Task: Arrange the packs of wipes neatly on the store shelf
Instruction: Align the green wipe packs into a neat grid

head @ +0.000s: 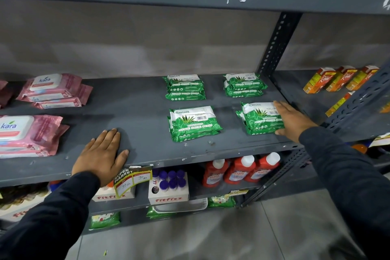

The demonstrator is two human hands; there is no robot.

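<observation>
Green Origami wipe packs lie in four small stacks on the grey shelf [137, 107]: back left stack [184, 87], back right stack [242, 85], front left stack [194, 123], front right stack [260, 119]. My right hand [292, 118] lies flat against the right side of the front right stack, fingers together, touching it without gripping. My left hand [101, 157] rests palm down on the bare shelf near its front edge, holding nothing. Pink Kara wipe packs sit at the left, a back stack [54, 91] and a front stack [27, 135].
A perforated steel upright [276, 44] stands right of the green packs. Orange juice cartons [339, 79] sit on the neighbouring shelf. Below are red bottles [240, 170], Fitfizz boxes [168, 188] and a price tag [132, 180] on the shelf edge.
</observation>
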